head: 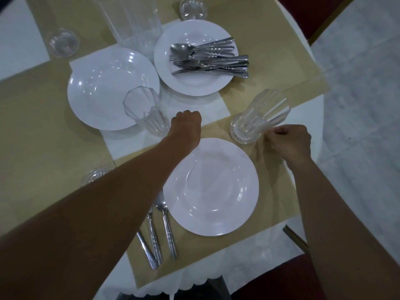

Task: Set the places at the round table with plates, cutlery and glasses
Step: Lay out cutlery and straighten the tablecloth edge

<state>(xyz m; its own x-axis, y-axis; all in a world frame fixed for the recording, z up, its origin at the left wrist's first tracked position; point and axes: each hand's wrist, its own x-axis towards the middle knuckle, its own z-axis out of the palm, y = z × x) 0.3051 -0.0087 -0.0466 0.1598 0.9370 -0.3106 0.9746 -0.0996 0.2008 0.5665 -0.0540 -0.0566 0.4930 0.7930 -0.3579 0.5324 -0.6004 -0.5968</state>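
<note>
Right now the left hand [187, 124] is curled into a fist at the upper edge of the tan placemat [275, 191], just above the near plate [211, 187] at lower centre; whether it grips anything cannot be told. At centre right, the right hand [290, 139] pinches the puckered placemat beside the base of a tilted glass [259, 118]. Three pieces of cutlery [167, 230] lie left of the near plate on the round table [309, 113]. A cutlery pile [207, 57] sits on the far plate [164, 61] at upper centre.

The desk [307, 118] holds 3 white plates [211, 187] [112, 87] [195, 61], 5 single glasses [145, 111] [259, 118] [62, 42] [192, 7] [95, 175], 3 laid cutlery pieces [170, 234] and 1 uncounted cutlery pile [210, 58].
</note>
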